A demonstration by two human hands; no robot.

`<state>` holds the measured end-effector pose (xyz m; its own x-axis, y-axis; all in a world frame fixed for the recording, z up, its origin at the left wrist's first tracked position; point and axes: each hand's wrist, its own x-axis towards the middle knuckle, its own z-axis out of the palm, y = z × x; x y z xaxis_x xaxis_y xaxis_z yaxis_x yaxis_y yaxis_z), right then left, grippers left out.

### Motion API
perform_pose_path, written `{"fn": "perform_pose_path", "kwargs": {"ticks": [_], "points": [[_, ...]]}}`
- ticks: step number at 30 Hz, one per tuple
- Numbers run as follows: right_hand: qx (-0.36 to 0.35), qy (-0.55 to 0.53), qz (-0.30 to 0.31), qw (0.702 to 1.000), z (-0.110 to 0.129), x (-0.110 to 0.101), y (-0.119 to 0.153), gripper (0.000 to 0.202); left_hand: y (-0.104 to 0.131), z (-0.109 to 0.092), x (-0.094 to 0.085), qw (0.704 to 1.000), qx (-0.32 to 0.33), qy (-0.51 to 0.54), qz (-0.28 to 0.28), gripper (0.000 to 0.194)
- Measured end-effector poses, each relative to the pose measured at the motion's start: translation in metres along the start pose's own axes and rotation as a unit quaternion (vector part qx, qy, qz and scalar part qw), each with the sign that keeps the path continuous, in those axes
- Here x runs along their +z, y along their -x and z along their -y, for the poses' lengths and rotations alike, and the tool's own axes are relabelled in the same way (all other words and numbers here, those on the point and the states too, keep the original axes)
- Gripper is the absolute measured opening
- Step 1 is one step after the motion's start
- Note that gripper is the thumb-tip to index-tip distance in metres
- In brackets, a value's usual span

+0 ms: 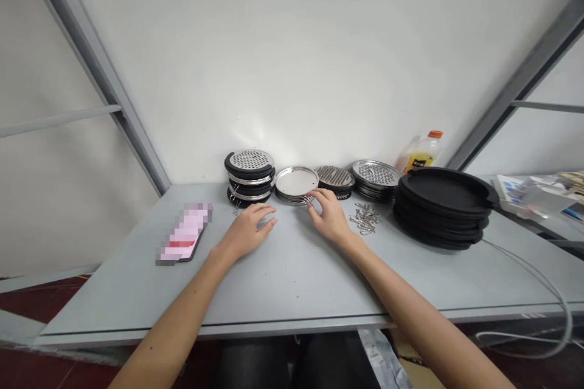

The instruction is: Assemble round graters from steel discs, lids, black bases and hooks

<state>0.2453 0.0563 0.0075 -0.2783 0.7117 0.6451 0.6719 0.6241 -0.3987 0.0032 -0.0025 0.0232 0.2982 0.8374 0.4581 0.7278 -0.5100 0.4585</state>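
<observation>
My left hand is over the table with its fingers apart and nothing in them. Just behind it stands a stack of round perforated metal plates in black rims, with small metal clips hanging at its front. My right hand, also open, has its fingertips at the front edge of a stack of shallow round metal trays; whether they touch cannot be made out. Right of that hand lie a stack of grater discs and a loose pile of metal clips.
Farther right are a stack of perforated metal discs, a tall stack of round black trays and a bottle with an orange cap. A phone lies at the left. A white cable crosses the right side.
</observation>
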Motion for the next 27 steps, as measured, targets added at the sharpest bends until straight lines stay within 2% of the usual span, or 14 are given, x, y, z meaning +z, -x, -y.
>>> {"fn": "perform_pose_path", "kwargs": {"ticks": [8, 14, 22, 27], "points": [[-0.052, 0.107, 0.055, 0.991, 0.0, 0.02, -0.026, 0.032, 0.001, 0.0, 0.0, 1.0, -0.003, -0.005, 0.01, 0.029], [-0.065, 0.163, 0.117, 0.977, 0.002, 0.018, -0.041, 0.026, 0.001, 0.0, 0.0, 1.0, 0.001, -0.005, 0.015, 0.029], [-0.05, 0.164, 0.119, 0.978, 0.001, 0.016, -0.047, 0.023, 0.001, 0.0, 0.001, 1.0, 0.005, -0.003, 0.016, 0.029], [-0.087, 0.154, 0.099, 0.979, 0.0, 0.012, -0.05, 0.013, 0.002, 0.002, 0.001, 1.0, -0.005, 0.003, 0.018, 0.029]]}}
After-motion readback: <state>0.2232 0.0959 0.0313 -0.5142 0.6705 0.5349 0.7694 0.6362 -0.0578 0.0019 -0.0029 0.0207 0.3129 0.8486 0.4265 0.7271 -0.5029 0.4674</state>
